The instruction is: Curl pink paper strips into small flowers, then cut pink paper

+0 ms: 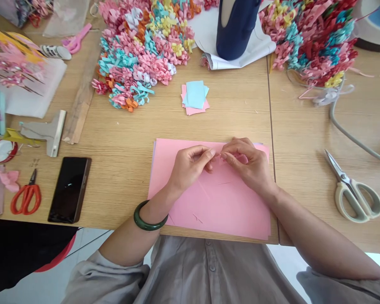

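My left hand (191,166) and my right hand (248,162) meet over the far part of a pink paper sheet (221,207). Thumb and forefinger of each are pinched together, the fingertips close to one another. A small piece of pink paper (241,158) shows under the fingers of my right hand, and its near end is in that pinch. What sits in my left fingertips is too small to make out. Thin pink slivers (198,218) lie on the sheet. Beyond it rests a little stack of blue and pink paper squares (195,96).
Piles of curled paper flowers (139,55) and more at right (316,38) flank a dark blue cup (236,31). White-handled scissors (356,192) lie right; a phone (69,190), red scissors (27,196) and a metal scraper (47,131) lie left. A grey cable (351,133) crosses the right side.
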Motion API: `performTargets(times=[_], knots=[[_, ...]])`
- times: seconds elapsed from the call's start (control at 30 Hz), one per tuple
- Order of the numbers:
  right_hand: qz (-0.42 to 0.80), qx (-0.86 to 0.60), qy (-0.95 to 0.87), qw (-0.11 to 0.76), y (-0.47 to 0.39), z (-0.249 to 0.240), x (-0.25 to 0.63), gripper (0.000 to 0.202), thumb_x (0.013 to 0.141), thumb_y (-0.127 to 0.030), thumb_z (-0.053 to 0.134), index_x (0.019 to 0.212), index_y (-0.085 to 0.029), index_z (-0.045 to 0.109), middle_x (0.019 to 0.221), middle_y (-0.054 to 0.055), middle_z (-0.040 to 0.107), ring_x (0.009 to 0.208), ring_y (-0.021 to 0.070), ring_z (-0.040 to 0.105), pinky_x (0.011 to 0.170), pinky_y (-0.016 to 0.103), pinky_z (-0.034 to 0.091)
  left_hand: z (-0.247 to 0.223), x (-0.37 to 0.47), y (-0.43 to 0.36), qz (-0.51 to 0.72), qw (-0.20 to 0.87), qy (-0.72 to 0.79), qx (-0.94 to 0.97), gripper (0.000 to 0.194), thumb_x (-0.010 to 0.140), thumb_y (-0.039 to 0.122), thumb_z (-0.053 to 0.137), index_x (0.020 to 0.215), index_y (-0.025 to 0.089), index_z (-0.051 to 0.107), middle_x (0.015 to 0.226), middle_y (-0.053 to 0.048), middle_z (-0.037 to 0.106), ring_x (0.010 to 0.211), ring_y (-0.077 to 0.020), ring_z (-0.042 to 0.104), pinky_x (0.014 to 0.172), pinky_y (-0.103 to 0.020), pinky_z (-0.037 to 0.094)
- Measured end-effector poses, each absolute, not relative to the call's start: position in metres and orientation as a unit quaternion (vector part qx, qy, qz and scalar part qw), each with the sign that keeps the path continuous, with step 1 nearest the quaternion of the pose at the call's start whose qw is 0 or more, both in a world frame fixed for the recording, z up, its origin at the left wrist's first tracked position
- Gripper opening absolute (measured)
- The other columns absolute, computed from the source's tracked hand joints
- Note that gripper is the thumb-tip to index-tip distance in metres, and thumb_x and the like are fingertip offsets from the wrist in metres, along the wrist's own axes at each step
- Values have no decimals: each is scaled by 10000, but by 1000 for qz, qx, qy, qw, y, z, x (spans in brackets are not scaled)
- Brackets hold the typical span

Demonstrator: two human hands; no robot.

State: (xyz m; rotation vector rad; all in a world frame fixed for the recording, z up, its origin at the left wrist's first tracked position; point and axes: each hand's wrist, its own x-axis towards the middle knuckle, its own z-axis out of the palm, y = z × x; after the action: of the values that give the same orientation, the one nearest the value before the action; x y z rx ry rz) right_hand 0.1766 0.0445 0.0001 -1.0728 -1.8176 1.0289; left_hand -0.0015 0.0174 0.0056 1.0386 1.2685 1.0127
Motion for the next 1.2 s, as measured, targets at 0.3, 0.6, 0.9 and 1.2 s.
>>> performTargets(times=[0.3, 0.6, 0.9, 1.2], knots=[[347, -408, -746, 396, 44, -1, 177, 125, 914, -330, 653, 821, -278, 719, 870, 22, 727, 901, 209, 610, 845, 406, 509, 5, -1, 19, 413, 619, 521, 419, 314, 832, 425, 719, 695, 142, 717, 635, -27, 675, 532, -114, 630, 571, -252, 557], [332, -398, -763, 386, 43, 0, 177, 129, 942, -250, 610, 870, -249, 717, 877, 20, 743, 903, 196, 598, 821, 379, 506, 3, -3, 19, 414, 645, 513, 386, 220, 805, 342, 754, 746, 131, 740, 621, -9, 662, 540, -102, 623, 591, -247, 553], [351, -405, -747, 394, 42, 3, 177, 100, 930, -217, 617, 888, -235, 706, 817, 6, 732, 877, 178, 610, 814, 352, 517, 5, -2, 21, 419, 647, 517, 372, 180, 777, 298, 771, 784, 123, 730, 629, 5, 655, 574, -96, 620, 627, -246, 535], [290, -365, -799, 380, 44, -1, 178, 169, 878, -198, 679, 1045, -223, 673, 950, 29, 739, 954, 195, 593, 927, 405, 526, 5, -2, 21, 437, 648, 503, 369, 161, 744, 276, 779, 752, 125, 726, 618, 9, 650, 554, -86, 600, 601, -229, 512]])
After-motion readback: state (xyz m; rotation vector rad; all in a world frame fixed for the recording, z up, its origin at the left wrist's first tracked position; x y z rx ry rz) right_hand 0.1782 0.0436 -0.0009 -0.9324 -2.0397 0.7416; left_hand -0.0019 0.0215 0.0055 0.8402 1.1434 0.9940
